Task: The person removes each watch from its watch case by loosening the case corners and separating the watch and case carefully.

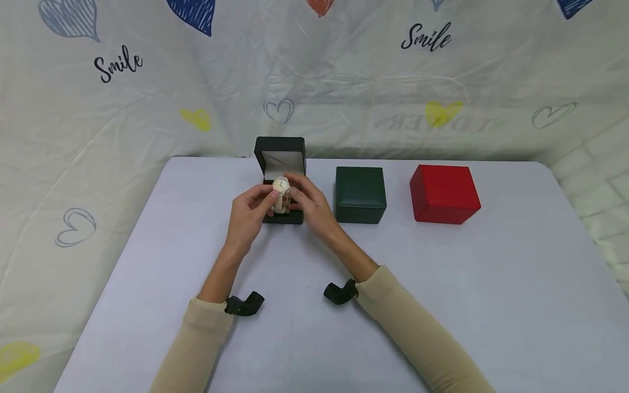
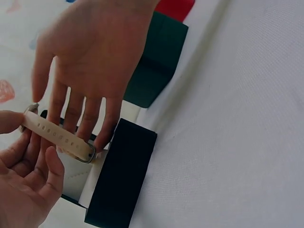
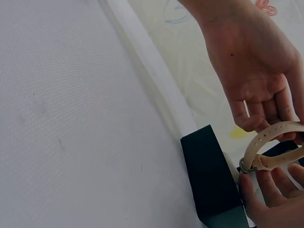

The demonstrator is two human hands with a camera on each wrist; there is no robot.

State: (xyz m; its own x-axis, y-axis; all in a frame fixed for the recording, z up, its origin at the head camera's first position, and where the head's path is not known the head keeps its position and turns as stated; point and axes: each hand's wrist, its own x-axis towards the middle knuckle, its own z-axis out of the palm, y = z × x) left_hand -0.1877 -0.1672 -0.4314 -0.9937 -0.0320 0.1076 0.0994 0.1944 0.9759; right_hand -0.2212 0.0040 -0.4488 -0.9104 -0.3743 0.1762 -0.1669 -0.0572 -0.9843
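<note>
A wristwatch with a light round dial [image 1: 281, 185] and a cream strap [image 3: 270, 137] is held up by both hands over an open dark watch box [image 1: 284, 218]. My left hand [image 1: 247, 217] pinches the watch from the left, thumb beside the case. From the other side my right hand [image 1: 316, 207] grips it, thumb at the case edge and index finger behind. The strap is looped, with its metal buckle [image 2: 90, 154] low near the box. The raised lid [image 1: 280, 150] shows a pale lining; hands and watch hide most of the box inside.
To the right of the open box stand a closed green box [image 1: 361, 195] and, farther right, a closed red box [image 1: 444, 194]. All are near the back edge of a white table [image 1: 432, 289]. Behind hangs a pale cloth [image 1: 344, 54] printed with hearts and lettering.
</note>
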